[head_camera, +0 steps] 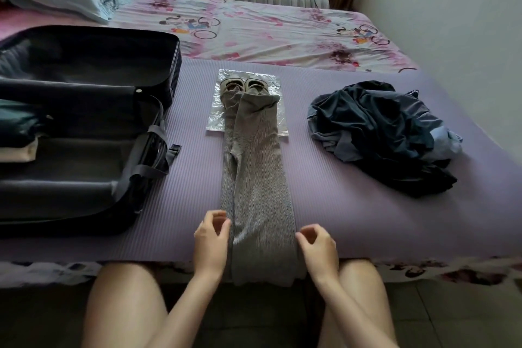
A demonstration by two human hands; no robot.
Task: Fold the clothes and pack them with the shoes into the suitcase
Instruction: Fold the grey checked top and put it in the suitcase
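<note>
Both hands flank the trousers' [255,175] near end, left hand [211,243] and right hand [317,248] loosely curled, gripping nothing, the trousers running lengthwise straight away toward the shoes [244,85].

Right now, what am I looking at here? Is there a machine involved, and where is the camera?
No machine: a person works with bare hands, and one camera worn on the head looks down at them. The left hand and right hand sit either side of grey ribbed trousers, gripping nothing. The trousers lie lengthwise on a purple mat, their far end over a pair of shoes on a plastic bag. An open dark suitcase lies left, a heap of dark clothes right.
</note>
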